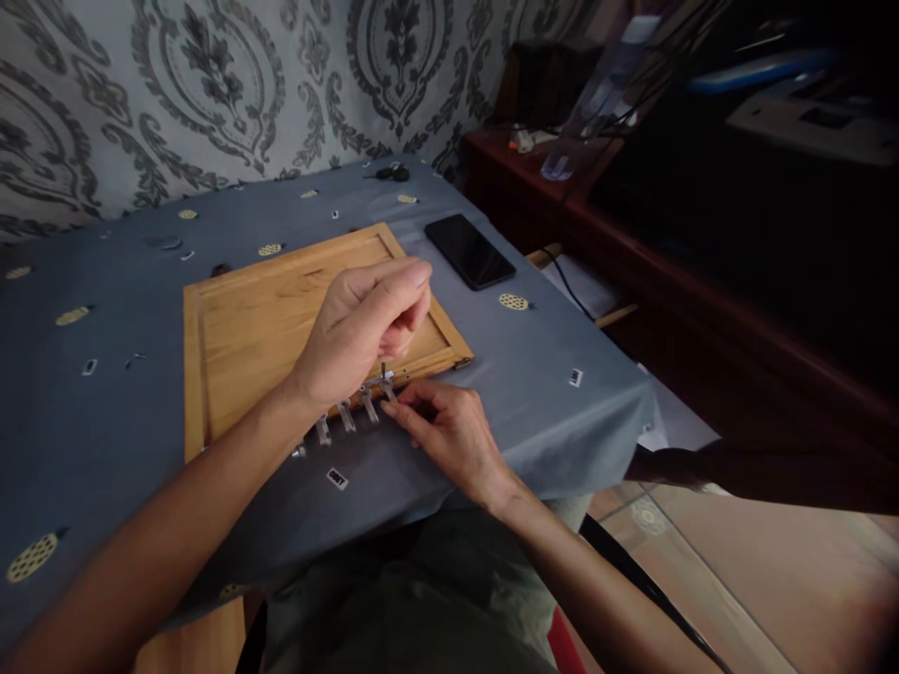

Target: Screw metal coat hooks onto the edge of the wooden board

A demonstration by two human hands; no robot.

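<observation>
A framed wooden panel, like a small cabinet door, lies flat on the cloth. Several small silver metal pieces, hinge-like, stick out in a row along its near edge. My left hand is closed in a fist above that edge. Below it shows the thin dark shaft of a screwdriver, its tip at the rightmost metal piece; the fist hides the handle. Thumb and fingers of my right hand pinch the outer end of this same piece.
A patterned blue-grey cloth covers the table. Right of the panel lies a black phone; keys lie near the wall. A clear plastic bottle stands on the dark red desk at right.
</observation>
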